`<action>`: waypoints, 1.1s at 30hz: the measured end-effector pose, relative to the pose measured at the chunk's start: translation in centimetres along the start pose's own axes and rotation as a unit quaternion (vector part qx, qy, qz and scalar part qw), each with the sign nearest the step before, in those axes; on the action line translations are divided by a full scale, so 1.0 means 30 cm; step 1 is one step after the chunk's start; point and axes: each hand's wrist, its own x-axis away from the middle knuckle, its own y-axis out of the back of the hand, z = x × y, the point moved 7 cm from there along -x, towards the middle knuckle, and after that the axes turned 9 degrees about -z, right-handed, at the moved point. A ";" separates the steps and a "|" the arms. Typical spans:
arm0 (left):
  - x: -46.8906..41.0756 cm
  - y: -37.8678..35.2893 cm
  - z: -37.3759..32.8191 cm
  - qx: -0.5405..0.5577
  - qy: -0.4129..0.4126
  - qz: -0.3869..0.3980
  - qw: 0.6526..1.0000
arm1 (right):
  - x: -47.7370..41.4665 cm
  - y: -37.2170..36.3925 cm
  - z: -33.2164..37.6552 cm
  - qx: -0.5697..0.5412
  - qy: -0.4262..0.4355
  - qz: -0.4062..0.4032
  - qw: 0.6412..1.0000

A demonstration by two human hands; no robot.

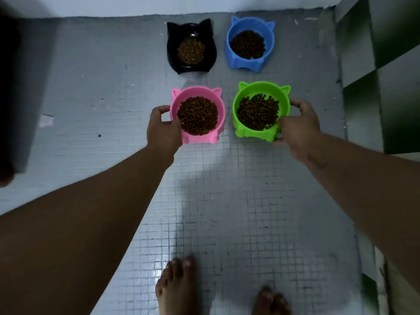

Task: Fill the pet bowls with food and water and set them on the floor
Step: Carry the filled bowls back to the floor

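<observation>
From my head camera, looking down at the grey mosaic-tiled floor [227, 201], I take the pink plastic cat-eared bowl [197, 115] as my landmark. My left hand [164, 128] grips it on its left side, fingers curled over the rim and wall, closed around it. It is heaped with brown dry kibble [197, 115]. Just to the right of the pink bowl, apart from it by a narrow strip of tile, is the green plastic cat-eared bowl [261, 111], also full of kibble, and my right hand [297, 128] clasps its right side, thumb at the near wall and fingers wrapped round the far rim. Both bowls seem to be at floor level; whether they rest fully on the tiles I cannot tell.

Beyond the pink bowl, nearer the white wall, stands the black cat-eared bowl [191, 48] with kibble in it, and to the right of that the blue plastic cat-eared bowl [249, 43], likewise filled. Neither is touched. My bare feet [177, 285] are well back from the pink bowl, toward me.

I judge this is the setting-down step for the second pair. No bowl shows water, so that part looks undone. Next I should ease my fingers open and lift both hands straight away without nudging the bowls or spilling kibble.
</observation>
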 end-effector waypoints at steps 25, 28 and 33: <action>-0.147 -0.053 0.020 -0.183 -0.037 -0.050 0.981 | -0.178 -0.105 -0.012 0.233 0.121 0.007 0.965; -0.115 -0.044 -0.077 -0.230 -0.070 -0.048 0.969 | -0.146 -0.090 0.072 0.274 0.137 0.000 0.952; 0.048 -0.030 -0.289 -0.234 -0.177 0.014 0.956 | 0.019 -0.065 0.233 0.258 0.187 0.031 0.947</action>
